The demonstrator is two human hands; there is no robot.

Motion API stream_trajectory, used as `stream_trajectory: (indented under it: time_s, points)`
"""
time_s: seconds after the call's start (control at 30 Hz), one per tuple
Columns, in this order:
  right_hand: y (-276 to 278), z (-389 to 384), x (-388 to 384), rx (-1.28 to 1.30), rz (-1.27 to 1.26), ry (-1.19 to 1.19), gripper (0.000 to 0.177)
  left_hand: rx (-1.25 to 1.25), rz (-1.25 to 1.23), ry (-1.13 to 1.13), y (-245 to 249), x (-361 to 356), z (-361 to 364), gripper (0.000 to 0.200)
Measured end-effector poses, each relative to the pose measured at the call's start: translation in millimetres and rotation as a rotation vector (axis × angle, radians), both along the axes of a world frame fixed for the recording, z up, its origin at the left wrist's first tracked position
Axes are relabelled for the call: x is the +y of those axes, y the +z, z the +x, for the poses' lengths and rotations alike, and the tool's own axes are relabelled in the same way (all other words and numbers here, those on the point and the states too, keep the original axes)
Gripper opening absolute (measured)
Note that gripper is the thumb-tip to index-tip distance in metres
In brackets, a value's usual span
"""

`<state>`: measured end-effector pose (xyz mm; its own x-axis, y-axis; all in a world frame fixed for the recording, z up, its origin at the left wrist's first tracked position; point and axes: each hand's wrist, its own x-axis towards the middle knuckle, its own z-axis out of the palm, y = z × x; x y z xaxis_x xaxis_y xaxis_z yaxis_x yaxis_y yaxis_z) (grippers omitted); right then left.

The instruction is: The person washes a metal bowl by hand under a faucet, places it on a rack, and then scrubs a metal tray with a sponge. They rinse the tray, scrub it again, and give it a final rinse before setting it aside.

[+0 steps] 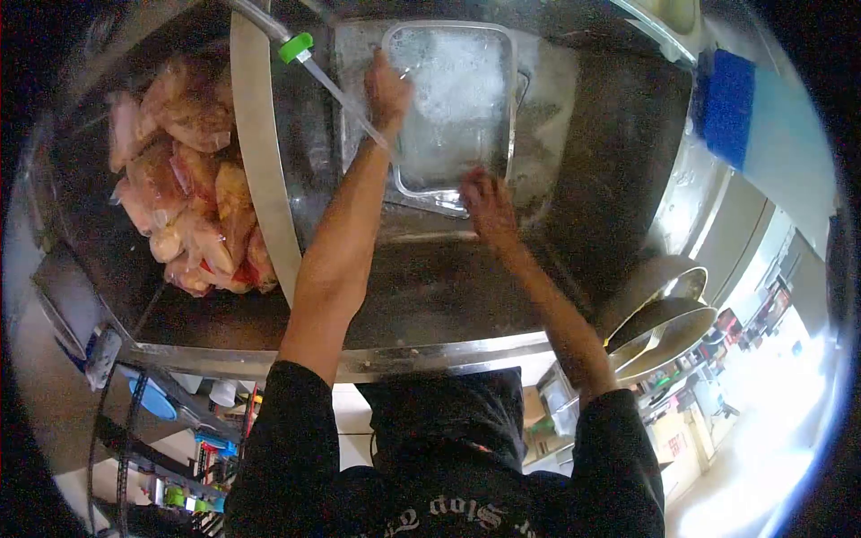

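A clear rectangular plastic container [514,99] with foamy water inside lies in the metal sink. My left hand [388,90] is closed at its left side, with the fingers bent over the rim. My right hand [489,206] is at the near right corner, its fingers curled on the edge and slightly blurred. From the upper left, a faucet spout [345,99] with a green ring [296,47] reaches over my left wrist. Another clear edge shows beneath the container, but I cannot make out what it belongs to.
Left of a metal divider [256,134], several plastic-wrapped packs of what looks like raw meat [193,179] lie piled in a second basin. Two round metal pans [664,332] stand at the right edge. A blue object [726,108] is at the upper right.
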<state>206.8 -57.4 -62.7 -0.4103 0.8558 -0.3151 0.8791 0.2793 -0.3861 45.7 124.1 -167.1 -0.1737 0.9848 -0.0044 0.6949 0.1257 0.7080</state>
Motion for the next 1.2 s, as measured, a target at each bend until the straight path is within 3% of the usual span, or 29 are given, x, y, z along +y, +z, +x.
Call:
stream_trajectory:
  time_s: [0.1, 0.13, 0.17, 0.2, 0.27, 0.3, 0.33, 0.4, 0.43, 0.47, 0.5, 0.57, 0.6, 0.67, 0.7, 0.73, 0.77, 0.8, 0.9, 0.97, 1.0, 1.07, 1.2]
  points:
    - [-42, -6, -24, -0.062, 0.061, -0.086, 0.032, -0.121, -0.001, 0.033, -13, 7, 2, 0.03]
    - [-43, -32, -18, -0.101, -0.001, 0.095, 0.03, -0.099, 0.069, -0.071, -47, 8, 1, 0.033]
    - [-41, -49, -18, -0.135, -0.072, 0.274, 0.031, -0.074, 0.127, -0.179, -48, 5, -3, 0.036]
    - [-34, -49, -20, -0.125, -0.087, 0.27, 0.031, -0.068, 0.11, -0.184, -49, -3, -3, 0.036]
    - [-22, -18, -11, 0.617, -0.404, -0.479, 0.032, -0.094, -0.069, 0.054, 9, 3, 4, 0.035]
    - [-40, 20, -30, -0.049, 0.031, 0.039, 0.029, -0.096, -0.074, 0.062, 8, 2, 2, 0.035]
    - [-32, 18, -15, -0.056, 0.031, 0.049, 0.029, -0.085, -0.075, 0.074, 4, 4, 0, 0.035]
    - [-3, -3, 23, 0.282, -0.347, 0.079, 0.029, -0.071, -0.078, 0.078, -6, 10, 5, 0.033]
    - [-27, -27, 2, 0.382, -0.176, 0.025, 0.033, -0.062, -0.081, 0.077, -10, 11, 8, 0.033]
    - [-3, -52, 1, 0.42, -0.042, -0.086, 0.033, -0.046, -0.079, 0.08, -13, 13, 9, 0.032]
    - [-23, -43, -6, 0.479, -0.072, -0.103, 0.033, -0.042, -0.073, 0.081, -17, 12, 6, 0.032]
    - [-49, -38, -5, 0.547, -0.103, -0.112, 0.034, 0.191, 0.259, -0.077, -30, 4, -1, 0.032]
    - [-49, -39, -4, 0.586, -0.237, -0.183, 0.035, 0.19, 0.256, -0.08, -35, 0, -3, 0.032]
    - [-45, -29, 4, 0.641, -0.491, -0.328, 0.036, -0.181, 0.151, 0.037, -32, 4, 3, 0.037]
    - [-42, -22, 10, 0.666, -0.609, -0.407, 0.037, -0.197, 0.158, 0.028, -29, 4, 6, 0.037]
    - [-41, -16, 14, 0.689, -0.733, -0.479, 0.038, -0.184, 0.002, 0.036, -16, 2, 4, 0.039]
    - [-73, -29, 3, 0.383, -0.167, 0.002, 0.033, -0.17, -0.147, 0.052, -4, 5, 3, 0.041]
    - [-3, -50, 34, 0.398, -0.307, -0.213, 0.031, -0.178, -0.132, 0.061, 5, 12, 2, 0.041]
    - [-11, -15, 42, 0.192, -0.418, -0.257, 0.032, -0.049, 0.013, -0.019, 10, -1, -1, 0.04]
    - [-22, 32, 47, -0.008, -0.52, -0.151, 0.031, -0.196, -0.214, 0.094, 4, 5, 5, 0.04]
    - [-28, 29, 44, -0.017, -0.512, -0.145, 0.031, -0.205, -0.206, 0.101, 2, 8, 8, 0.04]
    - [-32, -1, 36, -0.069, -0.279, 0.177, 0.032, 0.028, -0.258, 0.072, -5, 9, 7, 0.041]
    - [-35, 31, 35, -0.142, -0.399, 0.105, 0.037, -0.101, -0.108, 0.045, 1, 8, 4, 0.039]
